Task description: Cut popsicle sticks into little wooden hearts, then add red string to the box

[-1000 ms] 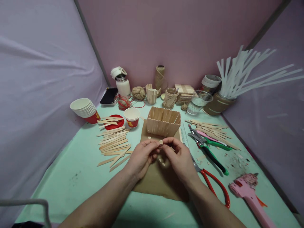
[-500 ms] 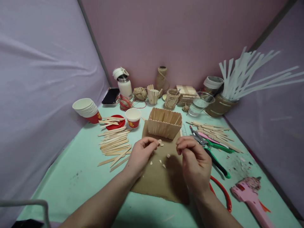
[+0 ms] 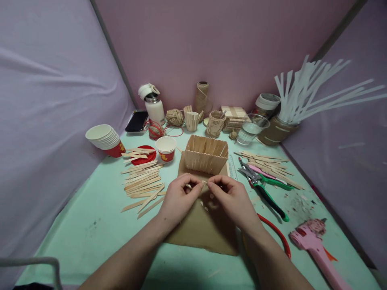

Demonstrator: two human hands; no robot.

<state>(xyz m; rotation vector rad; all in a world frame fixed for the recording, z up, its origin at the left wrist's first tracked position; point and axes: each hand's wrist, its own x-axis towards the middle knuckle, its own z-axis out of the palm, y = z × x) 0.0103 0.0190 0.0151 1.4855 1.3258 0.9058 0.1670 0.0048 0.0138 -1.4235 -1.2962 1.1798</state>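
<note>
My left hand and my right hand meet fingertip to fingertip over the brown cardboard. Each is pinched closed. A tiny pale chip shows between the fingertips; which hand grips it is hard to tell. A few more small chips lie on the cardboard below, partly hidden by my fingers. Just beyond my hands stands a box made of wooden craft sticks, open at the top, at the far end of the cardboard.
Loose sticks and a paper cup are on the left, stacked cups further out. On the right lie green-handled cutters, more sticks and a pink glue gun. Twine, a bottle and jars line the back.
My right hand has moved left, bringing its fingertips up to those of my left hand. The whole view has shifted slightly.
</note>
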